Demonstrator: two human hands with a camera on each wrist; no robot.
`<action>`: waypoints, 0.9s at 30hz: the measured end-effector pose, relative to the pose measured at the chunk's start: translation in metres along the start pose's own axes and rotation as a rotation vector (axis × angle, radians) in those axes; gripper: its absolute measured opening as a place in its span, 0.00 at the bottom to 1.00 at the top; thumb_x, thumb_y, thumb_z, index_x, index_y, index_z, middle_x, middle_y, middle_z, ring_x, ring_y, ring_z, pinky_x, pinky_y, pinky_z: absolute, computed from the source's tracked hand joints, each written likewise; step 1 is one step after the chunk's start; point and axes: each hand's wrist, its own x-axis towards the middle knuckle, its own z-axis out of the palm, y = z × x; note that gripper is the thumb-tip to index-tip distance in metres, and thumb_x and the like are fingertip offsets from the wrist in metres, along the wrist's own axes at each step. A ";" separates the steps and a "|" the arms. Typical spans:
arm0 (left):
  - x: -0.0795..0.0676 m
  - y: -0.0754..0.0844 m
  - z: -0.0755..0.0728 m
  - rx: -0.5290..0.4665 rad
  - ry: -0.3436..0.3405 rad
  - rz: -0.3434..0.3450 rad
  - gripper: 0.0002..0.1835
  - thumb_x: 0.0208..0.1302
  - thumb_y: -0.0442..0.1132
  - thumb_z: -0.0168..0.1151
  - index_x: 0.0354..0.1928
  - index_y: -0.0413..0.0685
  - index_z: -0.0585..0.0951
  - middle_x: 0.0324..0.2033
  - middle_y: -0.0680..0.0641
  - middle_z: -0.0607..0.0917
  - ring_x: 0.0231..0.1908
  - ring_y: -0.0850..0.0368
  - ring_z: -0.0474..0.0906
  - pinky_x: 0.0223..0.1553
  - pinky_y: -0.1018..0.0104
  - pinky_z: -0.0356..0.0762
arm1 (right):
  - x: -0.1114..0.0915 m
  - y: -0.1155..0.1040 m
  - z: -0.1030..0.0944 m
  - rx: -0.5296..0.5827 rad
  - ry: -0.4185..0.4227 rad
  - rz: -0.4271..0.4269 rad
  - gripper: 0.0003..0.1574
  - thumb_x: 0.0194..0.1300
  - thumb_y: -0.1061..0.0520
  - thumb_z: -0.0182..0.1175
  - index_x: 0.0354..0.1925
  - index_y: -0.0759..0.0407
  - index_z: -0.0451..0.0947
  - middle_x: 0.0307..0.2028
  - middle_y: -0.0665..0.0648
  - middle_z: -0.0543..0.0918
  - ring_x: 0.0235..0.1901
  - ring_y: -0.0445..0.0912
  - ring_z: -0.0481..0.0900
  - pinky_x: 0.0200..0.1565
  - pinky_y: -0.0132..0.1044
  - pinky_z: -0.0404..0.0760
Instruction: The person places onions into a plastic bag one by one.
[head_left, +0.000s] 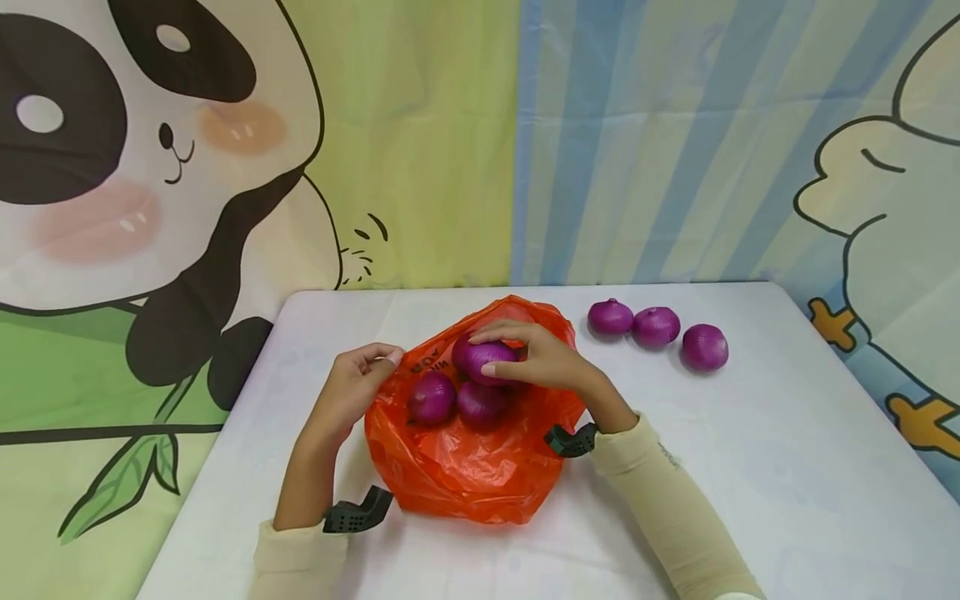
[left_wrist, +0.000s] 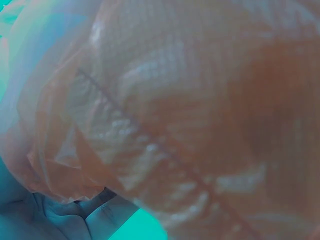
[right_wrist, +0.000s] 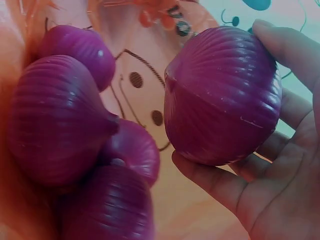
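Observation:
My right hand grips a purple onion over the opening of a red plastic bag. In the right wrist view, fingers and thumb curl round that onion, apart from several others lying in the bag. The head view has an onion at the left inside the bag, with another beside it. At the bag's upper left rim, my left hand pinches the plastic between thumb and fingers. The bag fills most of the left wrist view, blurred, with part of the left hand below.
Three more onions stand in a loose row at the back right of the white table: one at the left, one in the middle and one nearer the front. A printed cartoon curtain hangs behind the table.

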 end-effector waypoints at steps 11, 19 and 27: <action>0.002 -0.002 -0.001 0.010 0.004 0.006 0.16 0.73 0.42 0.54 0.49 0.34 0.79 0.39 0.39 0.84 0.36 0.49 0.81 0.38 0.61 0.83 | 0.009 0.020 0.016 0.025 -0.025 0.020 0.22 0.63 0.58 0.66 0.56 0.57 0.79 0.56 0.53 0.78 0.52 0.47 0.75 0.46 0.39 0.82; 0.003 -0.003 -0.001 0.008 0.003 0.001 0.16 0.73 0.43 0.54 0.49 0.34 0.79 0.39 0.38 0.84 0.37 0.48 0.81 0.39 0.61 0.83 | 0.011 0.024 0.020 0.012 -0.040 0.009 0.25 0.64 0.56 0.66 0.59 0.56 0.77 0.57 0.53 0.77 0.52 0.47 0.76 0.49 0.45 0.81; 0.004 -0.002 -0.001 0.028 0.019 0.000 0.16 0.73 0.42 0.54 0.49 0.35 0.80 0.39 0.40 0.84 0.38 0.49 0.81 0.40 0.62 0.83 | 0.006 0.022 0.019 -0.010 -0.030 -0.006 0.24 0.64 0.58 0.66 0.59 0.56 0.77 0.59 0.53 0.76 0.58 0.46 0.72 0.55 0.47 0.77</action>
